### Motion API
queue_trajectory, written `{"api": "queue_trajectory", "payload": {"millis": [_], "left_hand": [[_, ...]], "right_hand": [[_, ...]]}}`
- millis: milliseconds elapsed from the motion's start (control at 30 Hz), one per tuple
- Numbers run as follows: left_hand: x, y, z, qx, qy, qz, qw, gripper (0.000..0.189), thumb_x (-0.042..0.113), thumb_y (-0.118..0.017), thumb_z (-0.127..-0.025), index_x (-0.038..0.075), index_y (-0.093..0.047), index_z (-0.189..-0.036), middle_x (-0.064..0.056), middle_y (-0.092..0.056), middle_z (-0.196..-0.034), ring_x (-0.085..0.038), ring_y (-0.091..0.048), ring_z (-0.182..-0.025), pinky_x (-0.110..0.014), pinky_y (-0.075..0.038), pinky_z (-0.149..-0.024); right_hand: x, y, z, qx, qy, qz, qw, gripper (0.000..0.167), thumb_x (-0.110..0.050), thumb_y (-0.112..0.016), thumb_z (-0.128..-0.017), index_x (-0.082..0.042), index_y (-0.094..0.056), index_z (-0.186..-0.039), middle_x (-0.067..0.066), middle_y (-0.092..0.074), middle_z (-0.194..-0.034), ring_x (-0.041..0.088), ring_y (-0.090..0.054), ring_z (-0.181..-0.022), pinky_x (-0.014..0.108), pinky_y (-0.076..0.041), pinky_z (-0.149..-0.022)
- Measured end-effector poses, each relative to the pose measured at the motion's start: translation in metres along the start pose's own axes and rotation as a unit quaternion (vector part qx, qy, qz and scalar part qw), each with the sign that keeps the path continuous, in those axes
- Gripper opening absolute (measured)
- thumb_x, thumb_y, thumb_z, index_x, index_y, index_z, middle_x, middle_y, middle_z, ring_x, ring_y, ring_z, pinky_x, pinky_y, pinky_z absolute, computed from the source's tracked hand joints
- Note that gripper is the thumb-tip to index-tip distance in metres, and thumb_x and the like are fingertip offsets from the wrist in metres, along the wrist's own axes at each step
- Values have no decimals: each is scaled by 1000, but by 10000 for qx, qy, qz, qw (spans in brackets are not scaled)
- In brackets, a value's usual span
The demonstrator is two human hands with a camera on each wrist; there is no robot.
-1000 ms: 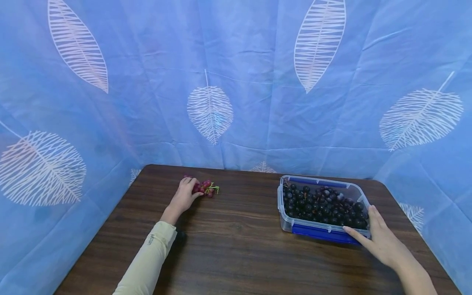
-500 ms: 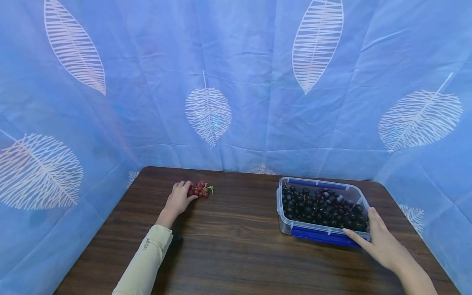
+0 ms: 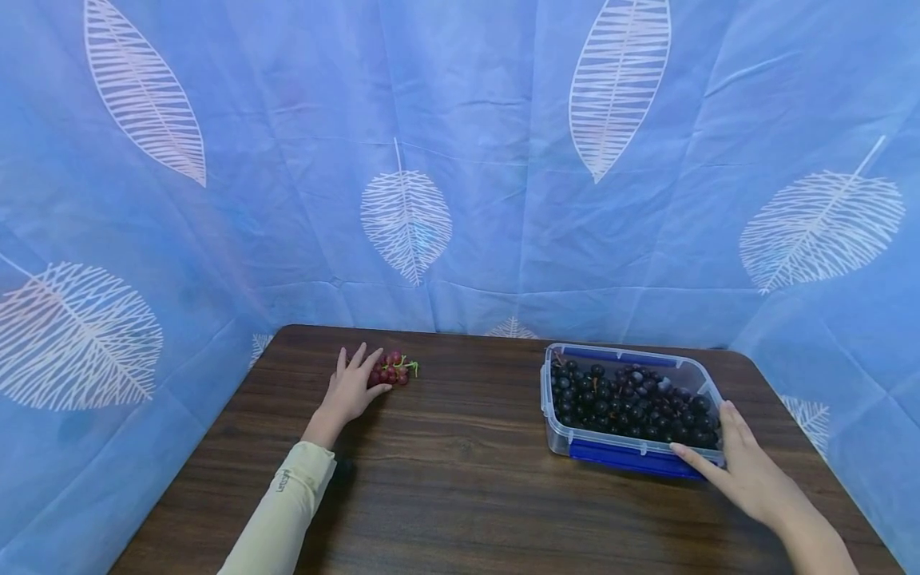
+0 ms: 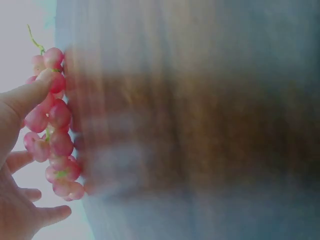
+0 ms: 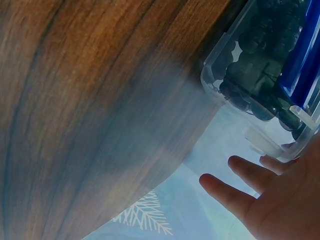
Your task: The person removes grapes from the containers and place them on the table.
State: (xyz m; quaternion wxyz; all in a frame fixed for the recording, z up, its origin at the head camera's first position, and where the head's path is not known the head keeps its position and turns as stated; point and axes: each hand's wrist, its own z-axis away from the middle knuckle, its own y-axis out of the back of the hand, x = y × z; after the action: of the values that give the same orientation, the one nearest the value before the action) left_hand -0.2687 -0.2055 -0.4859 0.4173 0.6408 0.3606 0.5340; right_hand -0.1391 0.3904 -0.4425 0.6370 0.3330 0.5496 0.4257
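A bunch of red grapes (image 3: 392,368) with a green stem lies on the table at the far left. My left hand (image 3: 348,391) is over its left end, fingers spread. In the left wrist view, the thumb overlaps the grapes (image 4: 60,115) while the other fingers stand apart, straight. To the right, a clear plastic container (image 3: 557,435) with blue clips holds dark grapes (image 3: 625,403). My right hand (image 3: 755,479) rests at its front right corner, thumb on the front rim and fingers along the right side. In the right wrist view, several of those fingers extend straight below the container (image 5: 215,75).
A dark wood-grain table (image 3: 460,495) lies under everything. Its back edge meets a blue curtain (image 3: 474,216) with white leaf prints, which also hangs along both sides. The container stands near the table's right side.
My left hand drew the red grapes slightly to the left, then its fingers lifted and spread off them. My right hand and the container have stayed in place.
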Motion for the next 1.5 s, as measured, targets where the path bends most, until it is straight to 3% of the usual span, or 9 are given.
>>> {"api": "queue_trajectory", "payload": {"millis": [400,633,933,1233,1500], "left_hand": [[21,8,0,169,-383,-89,9991,70,36,-72,-102,9,-45,-161,-27,-24,-171,-59,-7,-157,-78,-23,-118],[41,12,1,187,-811,-116,9965,69,38,-71,-102,8,-47,-159,-27,-28,-170,-57,-13,-157,-76,-26,-119],[74,14,2,225,-1296,-213,9911,62,36,-71,-103,7,-53,-155,-27,-38,-165,-53,-26,-155,-65,-30,-123],[110,15,0,327,-1949,-245,9800,57,35,-71,-103,5,-58,-150,-26,-49,-157,-48,-37,-152,-60,-34,-123],[137,13,-5,105,-2276,-455,9726,58,39,-65,-106,7,-55,-154,-22,-52,-155,-45,-39,-152,-55,-35,-124]], "right_hand": [[-1,0,1,19,8,-50,10000,120,-66,-49,-106,9,30,-155,46,25,-159,77,-7,-138,89,-26,-98],[0,0,1,-37,-11,-100,9999,119,-65,-48,-106,8,32,-155,46,26,-159,77,-6,-138,89,-28,-97],[2,1,-1,-60,21,25,10000,118,-65,-47,-107,9,31,-155,47,24,-158,79,-15,-133,88,-32,-94],[0,6,-1,-84,11,122,9999,118,-66,-48,-106,11,26,-157,47,20,-159,78,-13,-136,88,-30,-96],[-2,10,0,14,33,197,9998,121,-68,-51,-104,13,21,-157,47,16,-160,73,-4,-143,88,-22,-101]]}}
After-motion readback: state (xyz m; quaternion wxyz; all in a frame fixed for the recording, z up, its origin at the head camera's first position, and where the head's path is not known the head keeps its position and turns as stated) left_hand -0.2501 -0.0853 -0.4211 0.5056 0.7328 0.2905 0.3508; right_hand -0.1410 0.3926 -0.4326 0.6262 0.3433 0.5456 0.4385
